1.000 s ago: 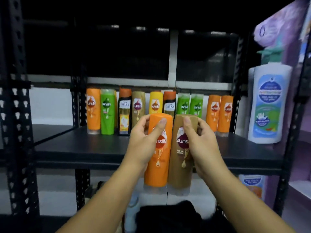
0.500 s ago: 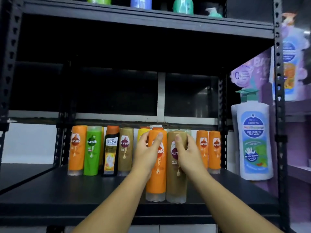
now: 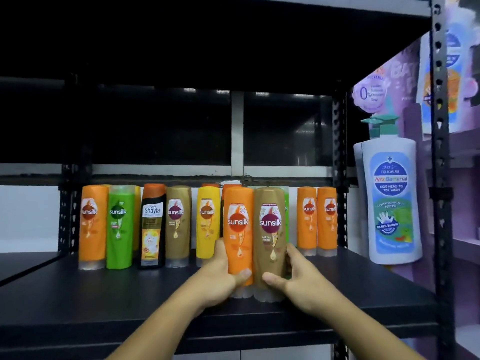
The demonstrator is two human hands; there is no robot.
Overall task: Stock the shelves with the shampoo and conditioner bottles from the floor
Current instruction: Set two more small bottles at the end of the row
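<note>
Nearest, the left hand (image 3: 220, 279) grips the lower part of an orange bottle (image 3: 240, 229), thumb across its front and fingers curled round its left side. Just beside it, the right hand (image 3: 298, 281) grips a brown bottle (image 3: 270, 229) the same way, fingers wrapped round its right side. Both bottles stand upright and touching on the black shelf (image 3: 104, 294), near its front. Behind them a row of bottles (image 3: 153, 224) lines the back edge: orange, green, black, brown, yellow, and two orange ones at the right. Farther right stands a large white pump bottle display (image 3: 389, 198)
</note>
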